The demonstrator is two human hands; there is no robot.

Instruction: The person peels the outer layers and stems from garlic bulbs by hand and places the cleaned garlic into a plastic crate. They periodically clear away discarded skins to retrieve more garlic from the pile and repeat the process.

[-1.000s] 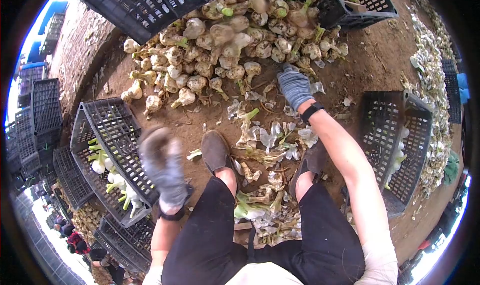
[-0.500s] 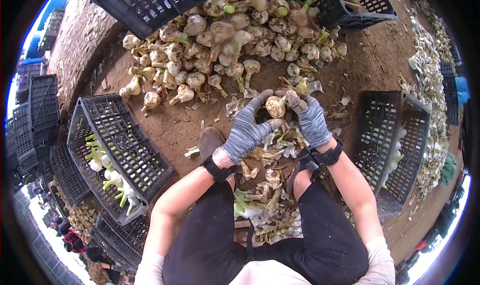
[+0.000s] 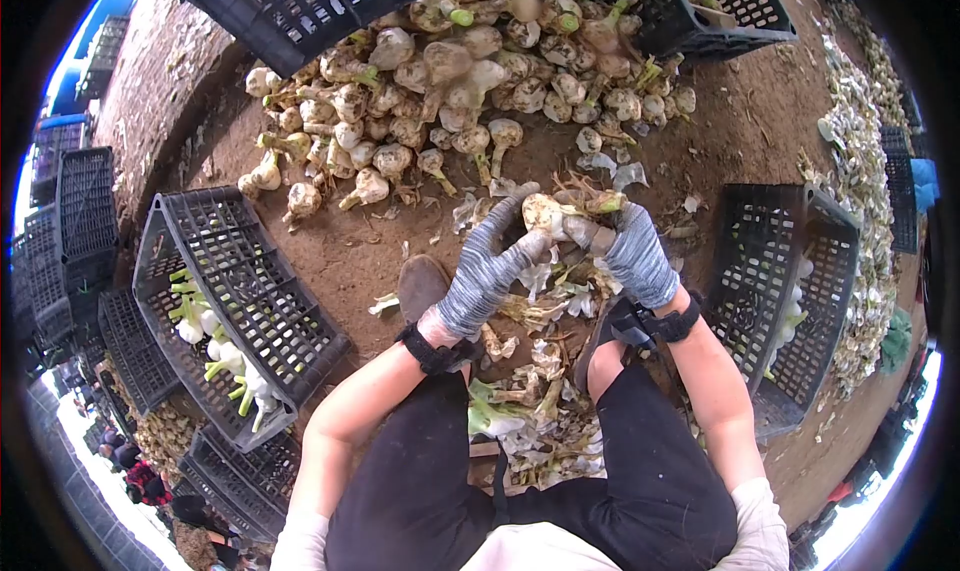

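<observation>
Both of my hands wear grey knit gloves and meet on one dirty white bulb (image 3: 545, 214) with roots and a green stalk, held above the ground in front of my feet. My left hand (image 3: 485, 266) grips the bulb's left side with its fingers spread around it. My right hand (image 3: 630, 253) holds the right side near the stalk. A big pile of similar unpeeled bulbs (image 3: 450, 81) lies on the dirt just beyond my hands. Peeled skins and leaves (image 3: 530, 411) are scattered between my legs.
A black plastic crate (image 3: 215, 291) at my left holds several cleaned white bulbs with green stalks. Another black crate (image 3: 790, 291) stands at my right. More crates (image 3: 300, 11) tilt behind the pile, and stacks stand at the far left (image 3: 70, 231). A ridge of husks (image 3: 865, 151) runs along the right.
A second ago my left hand was down by the left crate and my right reached into the pile. Both have come together on one bulb and now hold it slightly higher.
</observation>
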